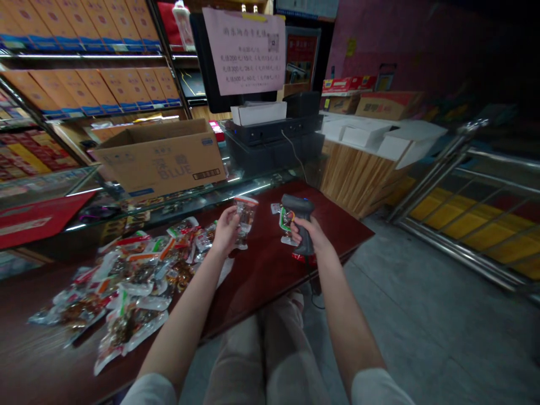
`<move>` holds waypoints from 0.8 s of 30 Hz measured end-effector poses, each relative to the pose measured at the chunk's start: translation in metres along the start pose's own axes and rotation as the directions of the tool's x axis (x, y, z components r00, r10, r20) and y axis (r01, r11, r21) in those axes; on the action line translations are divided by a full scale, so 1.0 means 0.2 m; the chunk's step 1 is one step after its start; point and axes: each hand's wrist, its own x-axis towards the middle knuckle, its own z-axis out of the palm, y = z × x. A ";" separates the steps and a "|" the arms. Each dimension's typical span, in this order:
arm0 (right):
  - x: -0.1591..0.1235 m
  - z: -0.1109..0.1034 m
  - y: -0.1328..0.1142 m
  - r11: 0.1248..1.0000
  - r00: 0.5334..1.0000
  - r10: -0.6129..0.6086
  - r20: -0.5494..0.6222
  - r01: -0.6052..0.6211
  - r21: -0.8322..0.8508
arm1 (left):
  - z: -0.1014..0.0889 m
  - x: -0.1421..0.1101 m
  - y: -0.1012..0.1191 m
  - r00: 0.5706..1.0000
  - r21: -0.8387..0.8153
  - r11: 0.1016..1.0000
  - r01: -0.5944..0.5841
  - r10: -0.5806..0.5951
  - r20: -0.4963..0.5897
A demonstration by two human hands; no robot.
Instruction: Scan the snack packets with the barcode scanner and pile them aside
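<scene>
Setting: retail shop, till area. Evidence: orange cartons [116, 90] ranked on wall shelving [101, 57], glass display counter [202, 198], yuan price notice [248, 64] on monitor [205, 90], handheld barcode scanner [302, 212].

"What do we have at eleven o'clock?"
"We see metal-edged shelving [97, 57] stacked with tall orange boxes [95, 93], brightly lit."
"And one o'clock?"
"A purplish-pink wall [371, 34], fading into darkness by two."
"Then we have a shiny tubular steel railing [476, 194] at three."
"Smooth grey floor [405, 315] at four, and a polished dark-red table [253, 281] stretching towards eight."
</scene>
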 end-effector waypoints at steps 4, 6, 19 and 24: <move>0.08 0.18 0.11 0.995 0.987 0.101 0.125 -0.100 -0.015 | -0.09 0.04 -0.04 0.997 0.093 0.994 -0.054 0.059 -0.054; 0.13 0.24 0.16 0.984 0.966 0.176 0.190 -0.174 -0.026 | -0.12 0.06 -0.05 0.992 0.150 0.983 -0.105 0.113 -0.047; 0.27 0.18 0.26 0.954 0.937 0.301 0.180 -0.295 -0.060 | -0.16 0.05 -0.06 0.984 0.413 0.907 -0.086 0.143 -0.110; 0.26 0.19 0.28 0.942 0.928 0.335 0.165 -0.326 -0.077 | -0.15 0.04 -0.04 0.987 0.391 0.916 -0.091 0.134 -0.083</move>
